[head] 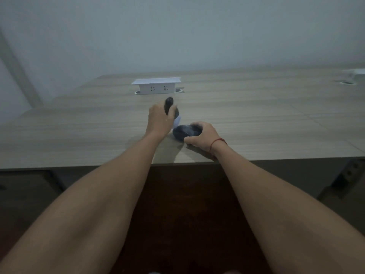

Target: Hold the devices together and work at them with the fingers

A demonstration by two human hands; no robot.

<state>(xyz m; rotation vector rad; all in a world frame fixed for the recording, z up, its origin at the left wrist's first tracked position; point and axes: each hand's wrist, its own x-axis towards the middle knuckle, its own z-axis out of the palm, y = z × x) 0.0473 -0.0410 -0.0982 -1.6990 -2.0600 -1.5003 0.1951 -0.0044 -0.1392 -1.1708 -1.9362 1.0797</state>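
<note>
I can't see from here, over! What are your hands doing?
Left hand grips a dark stick-shaped thing, tip poking up. Right hand curls round a dark rounded thing on the table. Socket box behind, well apart.

We see two bare forearms, no sleeves in view. Our left hand (159,120): no ring, no watch, no band that we can make out. Our right hand (201,136): thin red string bracelet (216,143) round wrist, single strand, crossing wrist at slant, small loose end or knot sticking out on outer side. No gloves on either hand. Fingers blurred, so we cannot tell nails or finer marks. Nothing else worn that we can see.
</note>
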